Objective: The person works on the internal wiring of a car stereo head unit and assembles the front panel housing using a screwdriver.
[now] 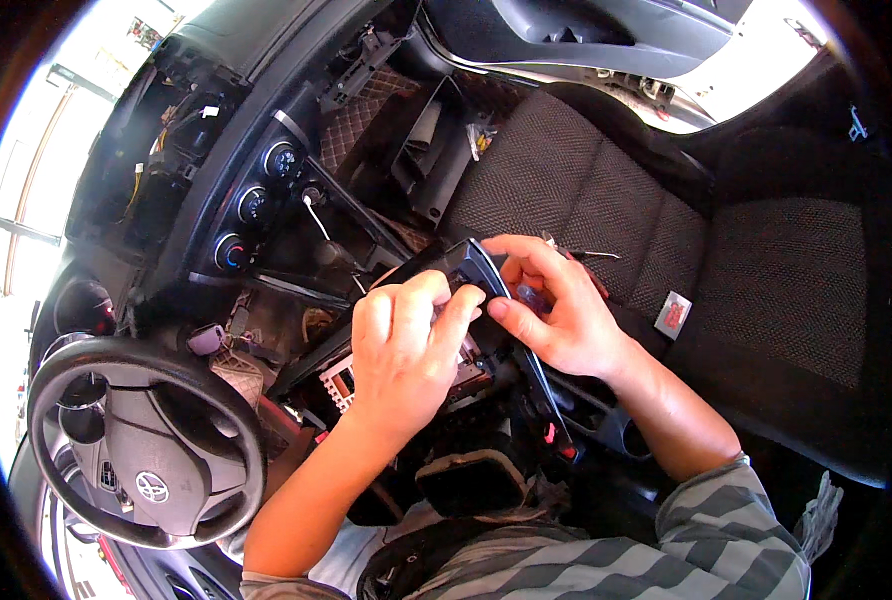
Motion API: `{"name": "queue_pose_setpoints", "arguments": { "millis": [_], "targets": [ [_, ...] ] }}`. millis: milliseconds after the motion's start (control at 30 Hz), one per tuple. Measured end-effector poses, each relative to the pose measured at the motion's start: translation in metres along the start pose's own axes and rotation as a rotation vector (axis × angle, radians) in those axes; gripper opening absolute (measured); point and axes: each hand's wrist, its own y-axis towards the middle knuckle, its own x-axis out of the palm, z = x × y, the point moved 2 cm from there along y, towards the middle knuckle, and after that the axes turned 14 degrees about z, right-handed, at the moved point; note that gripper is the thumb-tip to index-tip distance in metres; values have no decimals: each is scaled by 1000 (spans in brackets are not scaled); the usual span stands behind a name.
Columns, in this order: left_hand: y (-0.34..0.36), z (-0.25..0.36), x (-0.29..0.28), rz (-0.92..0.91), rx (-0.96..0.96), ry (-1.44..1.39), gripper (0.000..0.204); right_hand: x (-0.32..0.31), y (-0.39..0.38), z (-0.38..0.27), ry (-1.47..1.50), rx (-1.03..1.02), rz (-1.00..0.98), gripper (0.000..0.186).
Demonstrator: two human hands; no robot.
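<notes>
A dark panel (pixel 538 372) with a thin glossy edge stands on its side over my lap. Against its upper part, my right hand (pixel 566 310) is closed, thumb on the near edge and fingers behind. A bluish translucent piece (pixel 531 298) shows between those fingers; its kind is unclear. My left hand (pixel 401 340) is across from it, fingers pinched close to the panel's inner side. Whatever the left fingertips hold is hidden. Below the left hand, a light slotted metal part (pixel 338 385) shows next to the panel.
The steering wheel (pixel 146 445) is at left, with climate knobs (pixel 253 205) on the dash beyond. A partly opened dashboard shows loose wires (pixel 166 130). The passenger seat (pixel 556 170) carries a small white-and-red packet (pixel 673 315) and a thin metal rod (pixel 596 254). A black tray (pixel 436 140) sits beyond.
</notes>
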Motion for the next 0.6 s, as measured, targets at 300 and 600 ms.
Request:
{"name": "queue_pose_setpoints", "arguments": {
  "millis": [300, 600],
  "targets": [
    [0, -6, 6, 52, -49, -126, 30, 3, 6, 6, 61, -46, -30, 28],
    [3, -14, 4, -10, -123, -228, 34, 4, 15, 9, 61, -106, -63, 28]
  ]
}}
